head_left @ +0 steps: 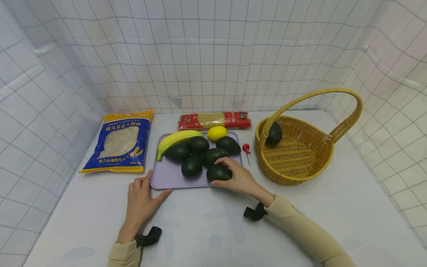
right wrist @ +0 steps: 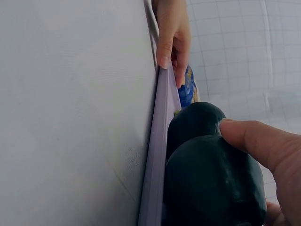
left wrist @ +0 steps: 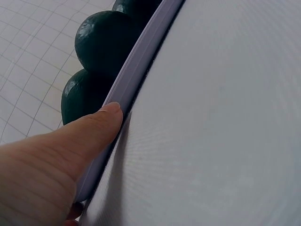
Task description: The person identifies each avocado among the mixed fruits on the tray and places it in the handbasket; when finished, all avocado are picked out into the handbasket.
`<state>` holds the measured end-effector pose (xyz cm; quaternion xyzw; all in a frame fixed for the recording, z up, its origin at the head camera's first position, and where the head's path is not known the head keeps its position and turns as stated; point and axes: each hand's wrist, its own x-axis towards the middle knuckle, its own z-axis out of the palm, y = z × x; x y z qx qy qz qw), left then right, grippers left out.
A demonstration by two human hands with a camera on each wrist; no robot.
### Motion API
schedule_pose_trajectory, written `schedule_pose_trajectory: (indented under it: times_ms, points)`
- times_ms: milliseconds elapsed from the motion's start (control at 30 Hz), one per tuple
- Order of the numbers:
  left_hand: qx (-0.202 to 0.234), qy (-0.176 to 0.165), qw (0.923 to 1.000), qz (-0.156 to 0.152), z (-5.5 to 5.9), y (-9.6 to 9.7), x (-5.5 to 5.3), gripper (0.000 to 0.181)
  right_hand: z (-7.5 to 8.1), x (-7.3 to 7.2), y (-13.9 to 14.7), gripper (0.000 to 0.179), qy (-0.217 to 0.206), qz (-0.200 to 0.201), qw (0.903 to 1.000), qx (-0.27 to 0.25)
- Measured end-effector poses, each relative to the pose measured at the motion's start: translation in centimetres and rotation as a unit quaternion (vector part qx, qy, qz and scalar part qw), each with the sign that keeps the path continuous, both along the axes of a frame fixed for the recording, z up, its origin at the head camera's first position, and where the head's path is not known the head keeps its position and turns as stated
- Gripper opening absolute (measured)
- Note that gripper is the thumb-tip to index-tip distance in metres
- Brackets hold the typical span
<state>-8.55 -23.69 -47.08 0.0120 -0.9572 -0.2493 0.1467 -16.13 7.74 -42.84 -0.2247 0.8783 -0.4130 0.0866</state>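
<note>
Head view shows the right hand point(head_left: 238, 178) with its digits curled on two sides of a dark green avocado point(head_left: 218, 173), spread only as wide as the fruit; the avocado is at the near right part of the lilac tray point(head_left: 173, 181), and whether its underside touches the tray cannot be told; the left hand point(head_left: 141, 198) lies with thumb and fingers extended apart, touching the tray's near left corner; in the left wrist view the thumb shows large, the other fingers mostly cut off; in the right wrist view most of the right hand falls outside the frame. Five other avocados point(head_left: 192, 166) crowd the tray, partly hiding one another and its floor, beside a smooth, curved banana point(head_left: 175, 139) and an oval lemon point(head_left: 217, 133); a woven, arched-handled basket point(head_left: 290, 178) holds another avocado, partly hidden by the handle; nearby lie a red-wrapped lollipop point(head_left: 246, 147), a glossy red noodle packet point(head_left: 213, 120) and a crinkled blue-and-yellow pasta bag point(head_left: 120, 142), its small print illegible.
</note>
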Motion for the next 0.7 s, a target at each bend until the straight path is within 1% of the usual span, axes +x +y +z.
schedule_pose_trajectory:
  times_ms: [300, 700]
  points:
    - [0.001, 0.004, 1.0, -0.001, -0.2, 0.0, 0.0, 0.091, 0.0, 0.4, 1.0, 0.059, -0.005, 0.003, 1.0, -0.006]
    - [0.001, -0.003, 1.0, -0.002, 0.0, 0.0, 0.0, 0.091, 0.4, 0.6, 2.5, 0.063, -0.008, -0.002, 0.9999, -0.012]
